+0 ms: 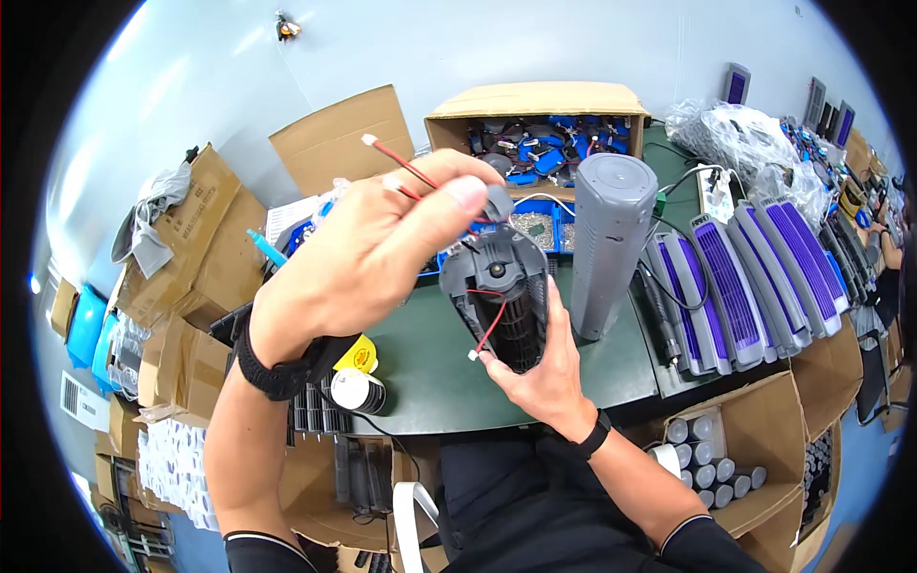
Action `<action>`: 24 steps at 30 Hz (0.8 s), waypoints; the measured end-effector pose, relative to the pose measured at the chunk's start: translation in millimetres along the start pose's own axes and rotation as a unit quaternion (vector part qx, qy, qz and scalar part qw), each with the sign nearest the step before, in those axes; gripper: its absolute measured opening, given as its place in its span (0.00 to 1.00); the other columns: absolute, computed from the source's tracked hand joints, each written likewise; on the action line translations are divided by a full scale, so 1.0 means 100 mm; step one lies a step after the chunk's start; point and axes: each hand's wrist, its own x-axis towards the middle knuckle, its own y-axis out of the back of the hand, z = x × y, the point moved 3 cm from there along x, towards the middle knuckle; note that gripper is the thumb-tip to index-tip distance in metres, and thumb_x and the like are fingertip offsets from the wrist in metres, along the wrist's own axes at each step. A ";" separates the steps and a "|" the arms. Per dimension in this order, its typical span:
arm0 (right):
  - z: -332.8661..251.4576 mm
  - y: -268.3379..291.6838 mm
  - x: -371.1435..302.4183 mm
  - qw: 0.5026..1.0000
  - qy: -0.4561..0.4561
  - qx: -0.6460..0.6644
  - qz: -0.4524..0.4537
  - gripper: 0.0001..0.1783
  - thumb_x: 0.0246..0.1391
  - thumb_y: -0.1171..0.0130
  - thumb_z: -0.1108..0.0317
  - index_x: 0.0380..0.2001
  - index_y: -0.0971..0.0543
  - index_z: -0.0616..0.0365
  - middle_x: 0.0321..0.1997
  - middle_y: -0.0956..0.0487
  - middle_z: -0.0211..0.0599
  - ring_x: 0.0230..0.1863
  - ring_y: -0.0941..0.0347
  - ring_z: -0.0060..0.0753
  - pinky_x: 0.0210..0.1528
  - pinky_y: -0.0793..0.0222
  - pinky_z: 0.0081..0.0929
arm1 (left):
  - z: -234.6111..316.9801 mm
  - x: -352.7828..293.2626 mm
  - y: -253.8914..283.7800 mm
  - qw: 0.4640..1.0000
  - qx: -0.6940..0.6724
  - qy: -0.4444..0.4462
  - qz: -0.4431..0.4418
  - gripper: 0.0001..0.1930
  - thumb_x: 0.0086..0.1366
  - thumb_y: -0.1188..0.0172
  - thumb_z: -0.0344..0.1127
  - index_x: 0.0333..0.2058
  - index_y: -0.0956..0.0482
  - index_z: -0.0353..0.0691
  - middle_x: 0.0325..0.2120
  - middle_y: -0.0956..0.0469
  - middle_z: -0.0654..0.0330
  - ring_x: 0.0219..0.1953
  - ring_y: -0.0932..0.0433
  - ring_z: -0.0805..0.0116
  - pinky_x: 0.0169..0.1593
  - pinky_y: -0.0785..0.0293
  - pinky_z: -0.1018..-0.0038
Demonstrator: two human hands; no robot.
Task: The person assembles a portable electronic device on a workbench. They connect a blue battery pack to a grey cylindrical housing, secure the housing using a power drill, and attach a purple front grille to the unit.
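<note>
My left hand (382, 239) is raised over the bench, its fingers pinching a small grey rounded part (498, 203). A red and black wire pair (401, 162) with a white plug sticks out past its fingers. My right hand (540, 377) grips the lower right side of a dark grey fan housing (528, 267), tilted with its open side toward me. Inside the housing sits a black slatted blower wheel (516, 329). A thin red wire (493, 329) with a white plug hangs across its front. The grey part is right at the housing's top end; whether they touch is hard to tell.
A tall grey cylinder (613, 248) stands right of the housing. Behind is a carton (535, 100) of blue wired parts. Purple-and-grey panels (731, 291) line the right, beside a screwdriver (659, 315). A yellow-and-white roll (358, 390) stands at the left front edge.
</note>
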 end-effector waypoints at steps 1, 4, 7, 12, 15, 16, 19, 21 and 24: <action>0.00 0.00 0.00 1.000 -0.009 0.008 -0.007 0.66 0.43 0.19 0.68 0.78 0.52 0.66 0.64 0.29 0.59 0.63 0.26 0.58 0.65 0.29 0.45 | 0.09 0.04 -0.02 0.999 0.036 0.002 -0.025 0.22 0.80 0.52 0.48 0.56 0.19 0.36 0.37 0.16 0.60 0.43 0.21 0.73 0.50 0.25 0.72; 0.02 0.03 0.00 0.999 -0.024 0.014 -0.018 0.67 0.43 0.19 0.68 0.79 0.52 0.65 0.65 0.30 0.59 0.65 0.26 0.57 0.66 0.29 0.45 | 0.08 0.14 -0.15 0.994 0.078 -0.042 -0.060 0.20 0.79 0.50 0.46 0.56 0.20 0.39 0.32 0.20 0.62 0.36 0.25 0.73 0.45 0.27 0.70; 0.02 0.05 0.01 0.999 -0.020 0.019 -0.016 0.67 0.43 0.19 0.68 0.79 0.52 0.64 0.64 0.29 0.58 0.63 0.27 0.59 0.65 0.29 0.45 | 0.10 0.19 -0.20 0.991 0.078 -0.010 -0.104 0.19 0.79 0.49 0.44 0.56 0.21 0.37 0.34 0.19 0.57 0.39 0.21 0.67 0.48 0.25 0.69; 0.00 0.05 0.02 1.000 0.000 0.017 -0.003 0.66 0.44 0.21 0.67 0.79 0.52 0.61 0.60 0.27 0.57 0.60 0.27 0.61 0.61 0.28 0.48 | 0.00 0.18 -0.25 0.979 0.160 -0.103 -0.079 0.18 0.76 0.45 0.41 0.57 0.21 0.38 0.45 0.19 0.48 0.49 0.20 0.53 0.55 0.26 0.62; 0.03 0.04 0.02 0.999 -0.009 0.033 -0.004 0.65 0.45 0.21 0.67 0.79 0.52 0.61 0.61 0.28 0.58 0.61 0.28 0.61 0.62 0.28 0.48 | -0.03 0.12 -0.34 0.962 0.228 -0.139 -0.048 0.20 0.72 0.41 0.38 0.58 0.22 0.38 0.50 0.21 0.46 0.53 0.22 0.46 0.57 0.26 0.58; 0.03 0.03 0.01 0.999 -0.011 0.036 -0.006 0.65 0.45 0.21 0.67 0.79 0.52 0.61 0.61 0.28 0.58 0.61 0.28 0.61 0.62 0.28 0.48 | -0.05 0.08 -0.39 0.954 0.255 -0.154 -0.032 0.20 0.71 0.39 0.38 0.59 0.23 0.38 0.52 0.22 0.46 0.54 0.23 0.44 0.58 0.27 0.57; 0.04 0.05 0.01 0.999 -0.012 0.035 -0.007 0.65 0.45 0.21 0.67 0.79 0.52 0.61 0.61 0.28 0.58 0.61 0.28 0.61 0.62 0.28 0.48 | -0.09 -0.01 -0.50 0.934 0.306 -0.182 0.008 0.24 0.68 0.36 0.38 0.60 0.24 0.39 0.55 0.25 0.46 0.54 0.24 0.43 0.58 0.27 0.55; 0.03 0.04 0.01 0.999 -0.007 0.036 -0.009 0.65 0.45 0.21 0.67 0.79 0.51 0.61 0.61 0.28 0.57 0.61 0.28 0.61 0.62 0.28 0.48 | -0.07 -0.04 -0.51 0.920 0.341 -0.192 0.024 0.25 0.67 0.36 0.38 0.61 0.25 0.40 0.55 0.25 0.47 0.53 0.24 0.44 0.58 0.28 0.54; 0.03 0.05 0.01 0.999 -0.014 0.030 -0.007 0.64 0.45 0.21 0.67 0.79 0.51 0.62 0.61 0.27 0.57 0.61 0.28 0.61 0.62 0.28 0.48 | -0.10 -0.01 -0.51 0.928 0.316 -0.196 0.019 0.25 0.67 0.36 0.39 0.61 0.24 0.40 0.55 0.25 0.47 0.54 0.24 0.44 0.59 0.28 0.55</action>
